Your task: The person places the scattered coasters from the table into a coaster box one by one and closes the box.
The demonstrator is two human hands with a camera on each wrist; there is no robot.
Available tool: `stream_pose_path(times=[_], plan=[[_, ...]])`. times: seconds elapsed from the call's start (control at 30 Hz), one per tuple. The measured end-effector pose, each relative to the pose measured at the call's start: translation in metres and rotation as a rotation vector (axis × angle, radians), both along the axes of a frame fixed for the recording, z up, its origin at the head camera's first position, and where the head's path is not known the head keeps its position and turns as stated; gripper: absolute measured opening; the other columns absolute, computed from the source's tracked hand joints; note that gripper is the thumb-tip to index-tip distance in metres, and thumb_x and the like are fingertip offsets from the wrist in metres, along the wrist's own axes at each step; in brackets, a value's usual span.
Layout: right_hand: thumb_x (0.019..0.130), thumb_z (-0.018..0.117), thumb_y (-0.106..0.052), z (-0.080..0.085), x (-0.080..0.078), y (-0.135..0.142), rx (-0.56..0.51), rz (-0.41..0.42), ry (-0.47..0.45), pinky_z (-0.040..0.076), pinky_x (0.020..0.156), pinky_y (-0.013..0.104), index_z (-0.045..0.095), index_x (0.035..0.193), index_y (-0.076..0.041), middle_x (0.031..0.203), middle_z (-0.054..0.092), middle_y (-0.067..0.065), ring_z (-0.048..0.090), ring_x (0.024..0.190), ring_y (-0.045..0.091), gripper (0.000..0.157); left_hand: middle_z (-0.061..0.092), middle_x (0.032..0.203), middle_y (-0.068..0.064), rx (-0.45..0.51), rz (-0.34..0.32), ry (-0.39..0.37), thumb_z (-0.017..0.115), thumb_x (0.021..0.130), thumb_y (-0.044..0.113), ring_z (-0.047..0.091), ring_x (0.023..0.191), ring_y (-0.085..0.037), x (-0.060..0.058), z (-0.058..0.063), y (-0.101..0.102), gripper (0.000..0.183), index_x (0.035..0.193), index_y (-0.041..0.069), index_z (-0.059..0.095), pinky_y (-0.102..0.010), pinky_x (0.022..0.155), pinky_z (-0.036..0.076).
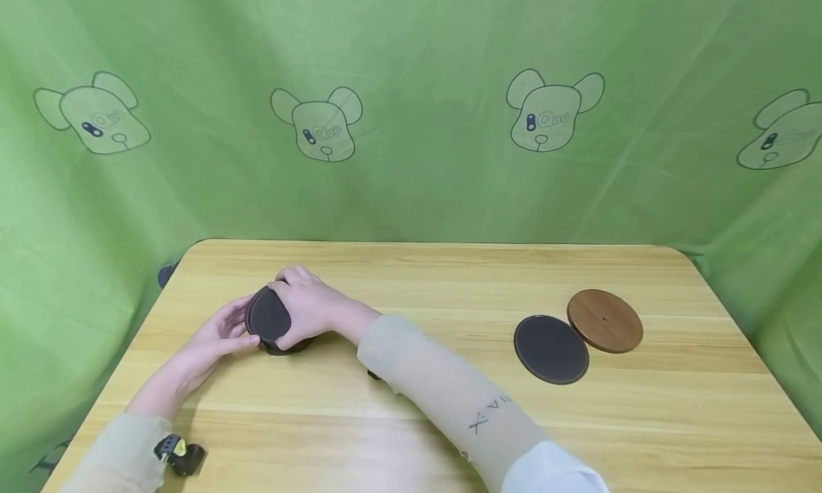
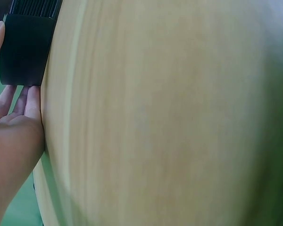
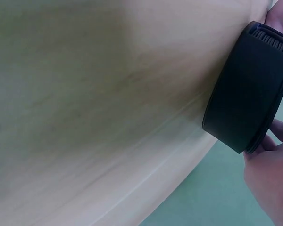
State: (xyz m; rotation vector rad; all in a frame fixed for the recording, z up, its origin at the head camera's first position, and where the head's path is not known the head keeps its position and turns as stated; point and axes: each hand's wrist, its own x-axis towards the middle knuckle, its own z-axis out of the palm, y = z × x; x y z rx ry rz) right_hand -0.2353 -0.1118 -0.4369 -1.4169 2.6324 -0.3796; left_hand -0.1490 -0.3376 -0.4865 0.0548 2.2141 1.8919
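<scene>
A black round coaster holder (image 3: 245, 89) stands at the table's left side, with the ridged edges of stacked coasters showing through a gap in its wall. On top lies a dark round coaster (image 1: 268, 316) with a stitched-looking rim. My right hand (image 1: 308, 304) reaches over from the right and grips this coaster, thumb at the near edge and fingers at the far edge. Around the holder's left side, my left hand (image 1: 215, 339) holds it between thumb and fingers. The left wrist view shows the holder's smooth black wall (image 2: 26, 49) with fingertips against it.
Toward the right of the wooden table (image 1: 411, 279) lie a flat black coaster (image 1: 551, 349) and a brown wooden disc (image 1: 605, 321), their edges meeting. A green cloth (image 1: 437, 186) with printed bear heads hangs behind and beside the table.
</scene>
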Motion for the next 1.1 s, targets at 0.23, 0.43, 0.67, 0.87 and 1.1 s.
stream_pose_path(times=[0.23, 0.43, 0.67, 0.87, 1.1], plan=[[0.079, 0.087, -0.050, -0.004, -0.002, 0.000, -0.010, -0.005, 0.003, 0.041, 0.122, 0.023, 0.042, 0.160, -0.004, 0.161, 0.045, 0.008, 0.041, 0.146, 0.020, 0.104, 0.049, 0.135, 0.027, 0.009, -0.008, 0.011, 0.070, 0.095, -0.001, 0.054, 0.121, 0.015, 0.001, 0.001, 0.000, 0.085, 0.164, -0.004, 0.022, -0.004, 0.103, 0.044], [0.080, 0.085, -0.053, -0.004, 0.001, 0.003, 0.002, -0.013, 0.022, 0.038, 0.126, 0.024, 0.038, 0.162, -0.004, 0.163, 0.044, 0.007, 0.041, 0.149, 0.020, 0.106, 0.050, 0.135, 0.026, 0.010, -0.010, 0.003, 0.071, 0.095, -0.002, 0.055, 0.121, 0.014, 0.001, 0.001, -0.001, 0.085, 0.165, -0.004, 0.022, -0.005, 0.103, 0.046], [0.084, 0.081, -0.056, -0.006, 0.002, 0.005, 0.026, -0.026, 0.026, 0.035, 0.130, 0.029, 0.034, 0.165, -0.008, 0.167, 0.042, 0.006, 0.040, 0.154, 0.020, 0.105, 0.049, 0.136, 0.026, -0.005, -0.011, -0.002, 0.071, 0.096, -0.001, 0.053, 0.122, 0.013, 0.000, 0.001, -0.001, 0.085, 0.165, -0.004, 0.021, -0.004, 0.103, 0.043], [0.086, 0.081, -0.056, -0.008, 0.004, 0.008, 0.017, -0.021, 0.002, 0.031, 0.132, 0.031, 0.029, 0.166, -0.005, 0.170, 0.037, 0.008, 0.036, 0.156, 0.023, 0.108, 0.049, 0.135, 0.026, -0.014, -0.010, -0.004, 0.071, 0.095, 0.000, 0.052, 0.122, 0.013, 0.001, 0.002, -0.001, 0.086, 0.165, -0.005, 0.021, -0.003, 0.104, 0.042], [0.088, 0.080, -0.056, -0.011, 0.002, 0.012, -0.011, -0.003, -0.019, 0.028, 0.133, 0.031, 0.026, 0.167, -0.003, 0.172, 0.033, 0.011, 0.033, 0.158, 0.025, 0.109, 0.051, 0.134, 0.025, 0.000, -0.010, 0.002, 0.071, 0.095, -0.002, 0.055, 0.121, 0.013, 0.001, 0.001, 0.000, 0.084, 0.164, -0.004, 0.022, -0.005, 0.103, 0.046]])
